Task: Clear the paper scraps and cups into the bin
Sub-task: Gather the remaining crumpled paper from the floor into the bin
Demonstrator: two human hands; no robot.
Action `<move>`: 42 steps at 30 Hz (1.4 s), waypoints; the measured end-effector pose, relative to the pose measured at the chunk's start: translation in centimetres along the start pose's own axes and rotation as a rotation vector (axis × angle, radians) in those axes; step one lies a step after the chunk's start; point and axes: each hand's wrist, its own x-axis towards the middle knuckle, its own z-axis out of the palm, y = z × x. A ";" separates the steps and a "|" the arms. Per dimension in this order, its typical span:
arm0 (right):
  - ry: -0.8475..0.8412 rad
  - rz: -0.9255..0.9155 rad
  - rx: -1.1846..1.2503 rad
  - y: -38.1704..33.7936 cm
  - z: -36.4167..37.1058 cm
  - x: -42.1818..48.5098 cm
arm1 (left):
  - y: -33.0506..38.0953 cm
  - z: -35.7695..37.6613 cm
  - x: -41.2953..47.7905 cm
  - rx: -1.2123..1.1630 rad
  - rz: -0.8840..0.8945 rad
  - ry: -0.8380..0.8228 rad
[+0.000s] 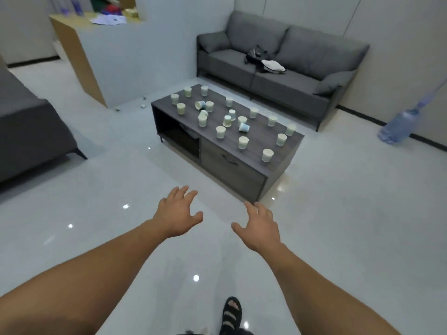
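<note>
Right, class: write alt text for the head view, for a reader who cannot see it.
The left hand and right hand reach out, open and empty, toward a low table scattered with cups, some tipped over. A sofa stands behind it; no bin is in view.

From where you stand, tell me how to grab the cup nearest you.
Best grip the cup round its side wall, below the rim, coming from the near edge of the table. It stands upright, mouth up, with space around it.

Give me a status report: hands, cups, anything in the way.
Left hand, right hand open, holding nothing. Cups scattered on coffee table, several tipped. No bin in view; no obstacle seen.
</note>
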 end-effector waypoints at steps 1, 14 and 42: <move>-0.016 -0.023 -0.012 -0.5 -0.5 2.1 | -0.3 -0.7 1.2 -0.006 -0.025 0.006; -0.150 -0.355 -0.098 -13.6 -0.8 24.0 | -12.1 -6.7 13.8 -0.114 -0.382 0.102; -0.213 -0.582 -0.149 -54.6 1.8 73.5 | -48.8 -26.6 55.3 -0.127 -0.573 0.168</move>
